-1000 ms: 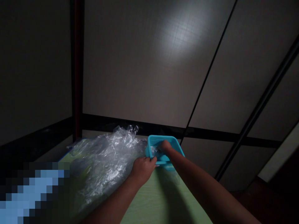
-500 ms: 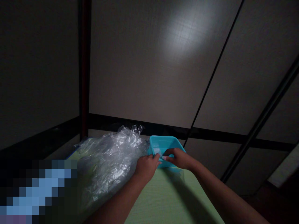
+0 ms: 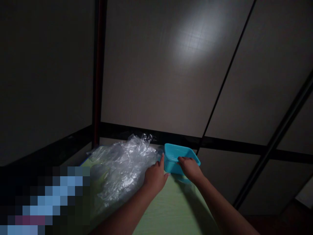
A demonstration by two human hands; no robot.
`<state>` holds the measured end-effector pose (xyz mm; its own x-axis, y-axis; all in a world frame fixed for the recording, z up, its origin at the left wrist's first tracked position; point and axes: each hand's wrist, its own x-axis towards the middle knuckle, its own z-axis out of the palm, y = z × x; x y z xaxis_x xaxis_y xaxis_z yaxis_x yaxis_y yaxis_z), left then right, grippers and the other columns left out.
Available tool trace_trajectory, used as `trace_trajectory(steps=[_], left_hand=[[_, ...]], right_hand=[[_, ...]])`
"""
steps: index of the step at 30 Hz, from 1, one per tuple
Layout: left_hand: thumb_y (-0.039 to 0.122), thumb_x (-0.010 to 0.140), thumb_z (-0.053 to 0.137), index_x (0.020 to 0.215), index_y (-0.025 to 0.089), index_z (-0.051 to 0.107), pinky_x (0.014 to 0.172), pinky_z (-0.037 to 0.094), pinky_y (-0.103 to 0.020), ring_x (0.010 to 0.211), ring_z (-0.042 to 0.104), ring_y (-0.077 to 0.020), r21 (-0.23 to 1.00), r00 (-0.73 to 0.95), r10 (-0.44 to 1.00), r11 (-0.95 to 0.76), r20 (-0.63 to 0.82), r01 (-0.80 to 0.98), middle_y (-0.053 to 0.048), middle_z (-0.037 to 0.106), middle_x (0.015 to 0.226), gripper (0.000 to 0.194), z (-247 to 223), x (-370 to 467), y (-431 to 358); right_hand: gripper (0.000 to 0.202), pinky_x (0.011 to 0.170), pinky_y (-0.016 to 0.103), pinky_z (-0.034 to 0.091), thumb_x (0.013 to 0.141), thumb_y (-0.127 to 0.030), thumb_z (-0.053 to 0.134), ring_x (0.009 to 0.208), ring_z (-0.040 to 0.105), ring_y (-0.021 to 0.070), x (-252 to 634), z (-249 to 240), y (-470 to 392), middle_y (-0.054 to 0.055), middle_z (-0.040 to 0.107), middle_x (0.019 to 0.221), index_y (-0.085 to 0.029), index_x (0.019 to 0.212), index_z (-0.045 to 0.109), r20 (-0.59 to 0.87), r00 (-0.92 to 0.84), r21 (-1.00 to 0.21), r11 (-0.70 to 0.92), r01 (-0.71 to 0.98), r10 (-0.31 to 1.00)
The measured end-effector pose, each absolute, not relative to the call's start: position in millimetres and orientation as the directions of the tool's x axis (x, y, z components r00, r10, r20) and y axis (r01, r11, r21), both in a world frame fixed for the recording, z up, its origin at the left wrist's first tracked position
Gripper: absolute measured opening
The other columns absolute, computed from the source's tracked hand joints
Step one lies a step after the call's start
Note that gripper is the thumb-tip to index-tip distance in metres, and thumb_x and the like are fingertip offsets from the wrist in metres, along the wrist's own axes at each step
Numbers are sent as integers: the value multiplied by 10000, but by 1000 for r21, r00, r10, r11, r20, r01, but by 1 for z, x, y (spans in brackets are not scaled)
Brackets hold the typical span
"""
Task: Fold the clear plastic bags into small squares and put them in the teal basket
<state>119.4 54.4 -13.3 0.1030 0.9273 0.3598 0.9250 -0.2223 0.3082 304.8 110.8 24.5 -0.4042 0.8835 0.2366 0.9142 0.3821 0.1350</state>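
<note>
A blue plastic container [image 3: 174, 167] with an open top stands near the far end of the green table. My right hand [image 3: 192, 168] is at its front rim, fingers bent over the edge and thumb out of sight. It appears to grip the rim. My left hand [image 3: 156, 176] is just left of the container, index finger stretched out and thumb apart, holding nothing. Beside it lies a crumpled heap of clear plastic bags [image 3: 127, 163]. The bottom of the container is hidden from me.
The green table [image 3: 161, 212] runs toward me, with a shadow across its right part. Behind it rise dark panelled cabinet doors [image 3: 151, 75] with a black band. A dark reddish post [image 3: 98, 71] stands at the left. The lower left corner is pixelated.
My hands were together at the container's front rim around a pale, clear piece. They have moved apart, my left index finger has straightened, and that piece is no longer visible. The view has shifted slightly.
</note>
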Motion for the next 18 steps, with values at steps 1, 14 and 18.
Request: trace_trajectory(steps=[1,14,18], left_hand=[[359,827,619,1461,165,190,778,465,-339,955,614,-280,313,110,926,-231,360,921,-136,604,1116,789,-13,118,51],[257,801,616,1123,234,595,877,434,-312,986,562,-225,389,285,855,-462,433,797,-47,595,1065,324,-20,47,-13],[196,823,580,1094,217,603,864,447,-295,968,571,-207,424,320,817,-536,480,730,-47,611,1028,272,-29,36,-9]], right_hand=[[288,816,411,507,910,-340,552,965,597,200,305,24,114,71,579,1174,-190,1157,560,255,-402,141,377,915,879],[356,919,419,446,846,-377,632,1088,541,226,322,4,42,66,579,1182,-193,1145,575,339,-426,-40,465,884,839],[258,824,413,500,905,-338,561,962,597,198,329,-7,44,65,593,1147,-189,1114,582,331,-202,-161,266,950,922]])
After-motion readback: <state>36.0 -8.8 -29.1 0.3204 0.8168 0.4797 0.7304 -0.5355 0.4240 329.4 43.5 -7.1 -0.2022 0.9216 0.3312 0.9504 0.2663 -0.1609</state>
